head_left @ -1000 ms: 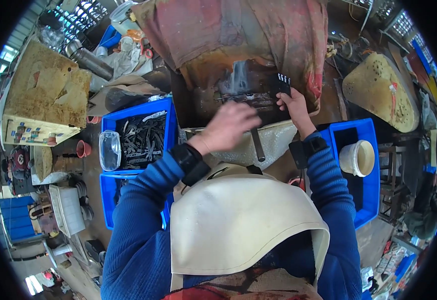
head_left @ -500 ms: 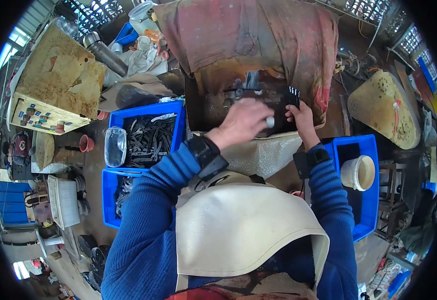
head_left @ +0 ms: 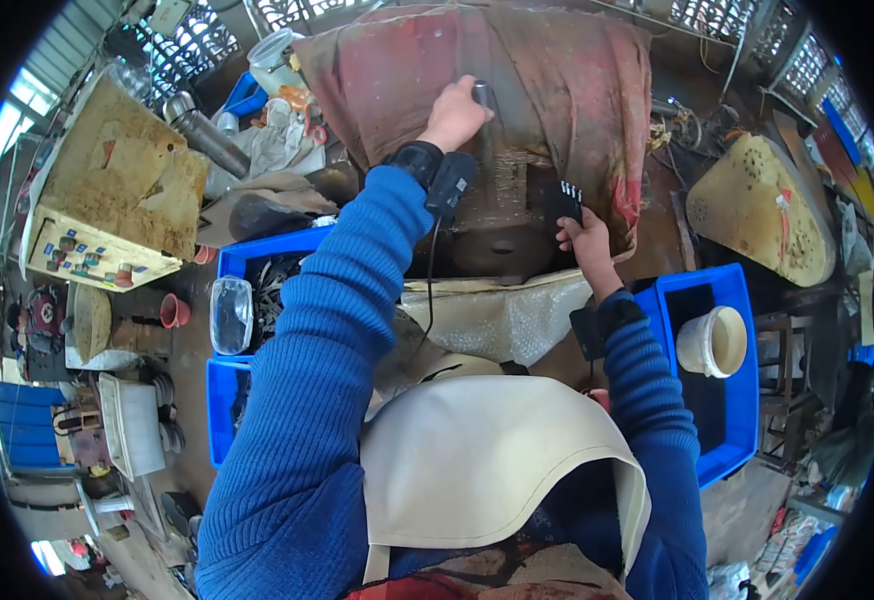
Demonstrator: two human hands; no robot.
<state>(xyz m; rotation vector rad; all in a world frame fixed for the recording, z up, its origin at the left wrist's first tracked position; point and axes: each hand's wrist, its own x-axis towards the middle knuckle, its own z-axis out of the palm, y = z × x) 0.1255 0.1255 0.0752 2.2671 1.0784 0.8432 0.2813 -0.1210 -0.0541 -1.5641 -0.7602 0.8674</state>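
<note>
Stretched forward over the cloth-draped machine, my left hand (head_left: 457, 115) is closed on a grey metal cylindrical handle (head_left: 483, 98); where the handle joins the machine is unclear. My right hand (head_left: 587, 243) grips a bundle of flat dark strips (head_left: 568, 205) with pale ends pointing away from me. It stays at the right side of the machine's opening. Below the left hand and to the left of the right one, a dark round disc (head_left: 502, 252) with a hole in its middle lies inside the opening. A stained reddish cloth (head_left: 387, 80) covers the machine top.
At left, blue bins (head_left: 219, 400) hold dark strips, with a clear plastic tub (head_left: 231, 315) on the rim. At right, a blue bin (head_left: 747, 400) carries a cream bucket (head_left: 697, 345). Bubble wrap (head_left: 497, 325) hangs at the machine's front edge. A control box (head_left: 107, 245) stands far left.
My left hand has moved from over the machine's opening, away from me, up to the cloth. The disc now shows. My right hand still holds the dark strips near the same spot.
</note>
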